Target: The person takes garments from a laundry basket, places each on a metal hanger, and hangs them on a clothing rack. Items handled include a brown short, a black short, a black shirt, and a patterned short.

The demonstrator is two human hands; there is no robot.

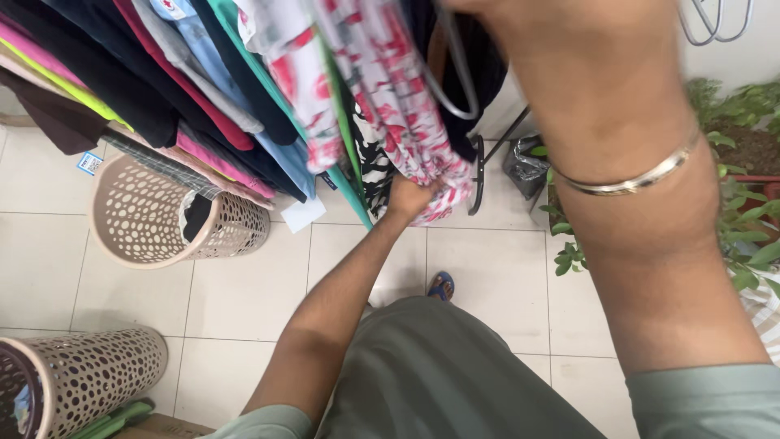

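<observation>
A row of hanging clothes fills the upper left and top centre of the frame. At its right end hangs a white garment with red print [390, 89]. The left hand [410, 197], at centre frame, is closed around the garment's lower hem, bunching the cloth just above the tiled floor [487, 276]. The right hand [520, 20] is raised at the top edge of the frame, right of centre, largely cut off; it seems to be at a grey wire hanger [455, 69] at the top of the same garment, but how far its fingers are closed cannot be told. A gold bangle [630, 180] circles the right wrist.

At left, below the clothes, a beige perforated basket [138, 215] stands on the tiles; a second perforated basket [77, 378] lies at the lower left corner. Bare tiles run between them and the person's body at bottom centre. Potted green plants [747, 162] crowd the right edge, close beside the right forearm.
</observation>
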